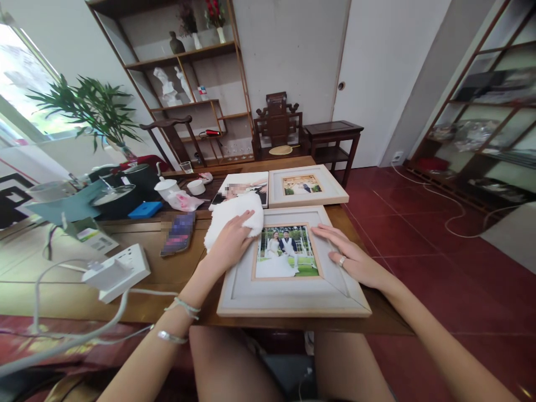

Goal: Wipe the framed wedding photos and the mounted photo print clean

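Note:
Close in front of me on the table lies a picture frame (245, 296) with a wide pale mat and light wood edge, around a photo (288, 251) of two people seated outdoors. My left hand (234, 240) grips a white cloth (224, 215) at the frame's upper left, its fingers bent over the fabric. Flat on the frame's right side rests my right hand (345, 254), fingers stretched out and holding nothing. A second framed photo (335, 192) sits just behind. Partly under the cloth's far edge is a photo panel (255, 181).
Left on the wooden table (180, 279) are a phone (179, 231), a blue box (145, 210), a white power strip (128, 271) with cables, a white teapot (166, 188) and dark pots (115, 201). A chair (278, 125) and side table (334, 131) stand behind.

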A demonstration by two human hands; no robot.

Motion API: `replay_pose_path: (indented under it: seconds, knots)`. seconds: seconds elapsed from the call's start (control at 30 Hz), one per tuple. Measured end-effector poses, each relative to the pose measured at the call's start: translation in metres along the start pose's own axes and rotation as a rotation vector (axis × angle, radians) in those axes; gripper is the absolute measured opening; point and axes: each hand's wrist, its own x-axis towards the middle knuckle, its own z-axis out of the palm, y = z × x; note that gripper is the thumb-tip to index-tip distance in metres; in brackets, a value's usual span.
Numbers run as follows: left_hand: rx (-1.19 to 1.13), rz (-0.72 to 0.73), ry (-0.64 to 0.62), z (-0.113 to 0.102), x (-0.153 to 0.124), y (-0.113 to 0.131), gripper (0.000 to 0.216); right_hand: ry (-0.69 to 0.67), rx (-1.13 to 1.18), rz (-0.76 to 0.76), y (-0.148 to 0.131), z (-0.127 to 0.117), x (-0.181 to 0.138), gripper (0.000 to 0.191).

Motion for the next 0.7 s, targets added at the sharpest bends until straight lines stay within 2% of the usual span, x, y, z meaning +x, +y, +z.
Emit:
replay_pose_path:
  seconds: [0.2, 0.33, 0.47, 0.6, 0.7]
  knots:
    - [0.010, 0.031, -0.116, -0.004, -0.011, 0.012, 0.024, 0.007, -0.004, 0.000, 0.000, 0.000, 0.001, 0.057]
    - [0.034, 0.049, -0.232, -0.027, -0.027, 0.038, 0.023, 0.012, -0.026, -0.006, 0.001, 0.001, 0.001, 0.056]
    - [0.030, 0.100, -0.351, -0.057, -0.060, 0.071, 0.025, 0.010, -0.038, -0.009, 0.001, 0.000, 0.001, 0.055]
    - [-0.010, 0.225, -0.315, -0.066, -0.087, 0.087, 0.019, 0.010, -0.049, -0.008, 0.002, 0.001, 0.000, 0.054]
    - [-0.096, 0.136, -0.279, -0.059, -0.086, 0.080, 0.020, 0.011, -0.054, -0.029, 0.004, 0.001, 0.000, 0.054]
